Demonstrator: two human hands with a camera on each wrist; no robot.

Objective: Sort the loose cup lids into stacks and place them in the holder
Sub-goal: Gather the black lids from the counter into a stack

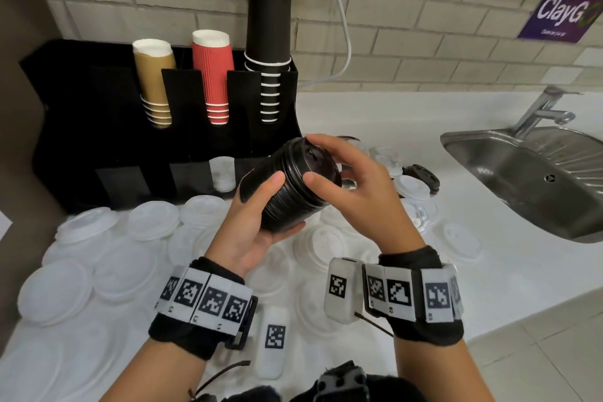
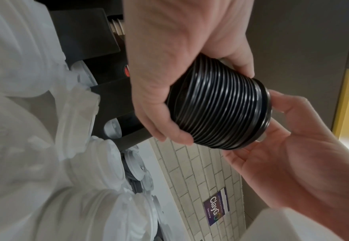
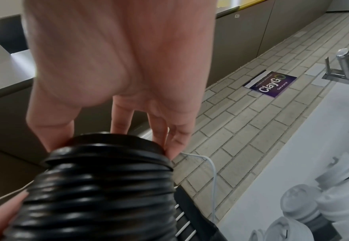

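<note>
A stack of black cup lids [image 1: 290,196] is held tilted in the air in front of the black holder [image 1: 98,108]. My left hand [image 1: 288,202] grips the stack's side, thumb on top and fingers underneath; it also shows in the left wrist view [image 2: 212,106] around the ribbed stack [image 2: 221,114]. My right hand [image 1: 311,160] pinches the rim of the top lid with thumb and fingertips, and the right wrist view shows this hand [image 3: 111,140] over the stack's end [image 3: 99,187]. Loose white lids [image 1: 153,219] cover the counter below.
The holder carries gold cups [image 1: 153,85], red cups [image 1: 213,75] and a tall black cup stack [image 1: 267,42]; one lower slot holds pale lids [image 1: 223,173]. Loose black lids [image 1: 421,173] lie right of my hands. A steel sink [image 1: 538,179] with a tap [image 1: 545,111] is at the right.
</note>
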